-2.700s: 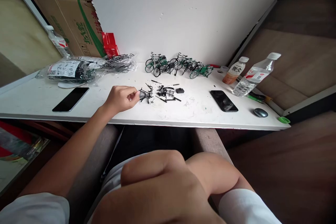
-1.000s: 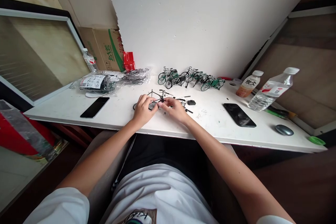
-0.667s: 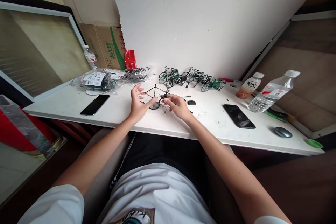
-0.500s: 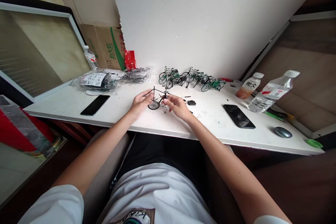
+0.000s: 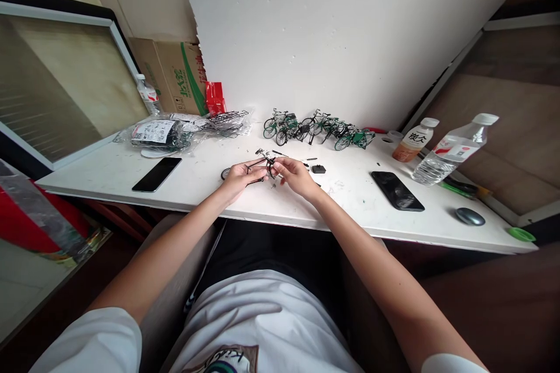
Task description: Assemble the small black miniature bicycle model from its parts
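A black model bicycle (image 5: 270, 166) is held between my two hands above the front half of the white table (image 5: 210, 192). My left hand (image 5: 240, 179) is closed round its frame and hides much of it. One wheel (image 5: 224, 173) pokes out to the left of that hand. At the other end, my right hand (image 5: 294, 176) pinches the bicycle with thumb and fingertips. Just right of my right hand lies a small black block (image 5: 318, 169). Thin dark pieces are scattered around it.
Several green and black model bicycles (image 5: 321, 125) stand at the back. Plastic bags of parts (image 5: 161, 133) and a phone (image 5: 157, 174) lie left. On the right are another phone (image 5: 397, 190), two bottles (image 5: 457, 148) (image 5: 413, 141), a mouse (image 5: 470, 216) and a green ring (image 5: 521, 234).
The model bicycle has been turned in my hands: its wheel, earlier low between them, now shows left of my left hand. My left hand has shifted slightly right and closed more around the frame.
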The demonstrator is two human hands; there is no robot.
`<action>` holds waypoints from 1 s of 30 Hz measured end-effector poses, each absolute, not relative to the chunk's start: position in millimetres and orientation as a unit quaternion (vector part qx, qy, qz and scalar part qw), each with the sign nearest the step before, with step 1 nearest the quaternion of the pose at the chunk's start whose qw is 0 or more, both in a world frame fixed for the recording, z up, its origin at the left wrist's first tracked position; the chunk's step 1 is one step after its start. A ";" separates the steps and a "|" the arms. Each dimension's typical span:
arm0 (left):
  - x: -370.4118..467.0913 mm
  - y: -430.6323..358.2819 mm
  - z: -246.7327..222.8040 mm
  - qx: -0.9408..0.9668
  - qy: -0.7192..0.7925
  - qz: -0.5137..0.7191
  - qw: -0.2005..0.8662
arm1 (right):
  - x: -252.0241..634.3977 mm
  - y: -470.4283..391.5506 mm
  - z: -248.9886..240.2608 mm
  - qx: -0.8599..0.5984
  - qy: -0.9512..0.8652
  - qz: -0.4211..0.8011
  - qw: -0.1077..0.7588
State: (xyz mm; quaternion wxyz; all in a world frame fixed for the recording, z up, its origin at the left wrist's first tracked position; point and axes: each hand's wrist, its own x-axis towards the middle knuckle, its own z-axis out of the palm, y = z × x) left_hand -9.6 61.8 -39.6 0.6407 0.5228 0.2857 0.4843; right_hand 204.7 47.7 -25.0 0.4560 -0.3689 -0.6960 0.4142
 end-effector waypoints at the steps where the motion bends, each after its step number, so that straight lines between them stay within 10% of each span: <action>1: -8.1 61.4 -40.3 0.522 0.288 0.486 0.639 | 203.8 46.7 -24.8 -0.368 -0.694 0.420 0.454; 14: -18.1 71.8 -46.9 0.425 0.316 0.570 0.628 | 257.6 73.3 -20.6 -0.496 -0.689 0.178 0.498; 30: -22.2 74.3 -46.5 0.387 0.349 0.596 0.611 | 206.4 43.1 -41.4 -0.411 -0.877 0.038 0.245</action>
